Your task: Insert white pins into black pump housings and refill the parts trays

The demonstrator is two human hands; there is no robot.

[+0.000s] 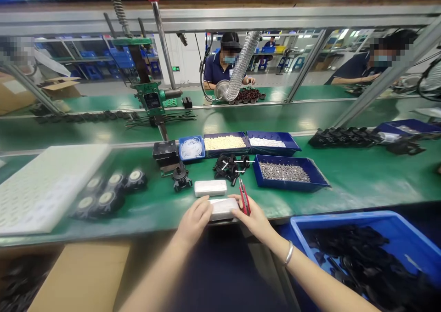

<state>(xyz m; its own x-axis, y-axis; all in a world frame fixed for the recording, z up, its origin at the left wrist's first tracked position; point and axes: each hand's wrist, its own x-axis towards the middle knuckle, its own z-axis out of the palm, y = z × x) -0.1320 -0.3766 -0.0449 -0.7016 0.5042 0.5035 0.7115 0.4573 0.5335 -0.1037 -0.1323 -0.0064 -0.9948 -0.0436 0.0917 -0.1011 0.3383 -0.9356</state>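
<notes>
A small white wrapped block (223, 208) lies at the front edge of the green bench, between my hands. My left hand (195, 220) is closed on the block's left end. In my right hand (255, 220) is a red utility knife (244, 197), pointing up and away from me, while the fingers of that hand also touch the block's right end. Just behind it lies a second white block (210, 188). Farther back is a cluster of black parts with white pins (231, 165).
Blue trays hold metal screws (284, 172), yellowish pieces (224, 143), white pieces (267, 142) and clear tubing (191, 148). A lever press (149, 98) stands left. Black round parts (106, 199) sit beside a white foam sheet (51, 183). A blue bin (344, 218) is lower right. Co-workers sit opposite.
</notes>
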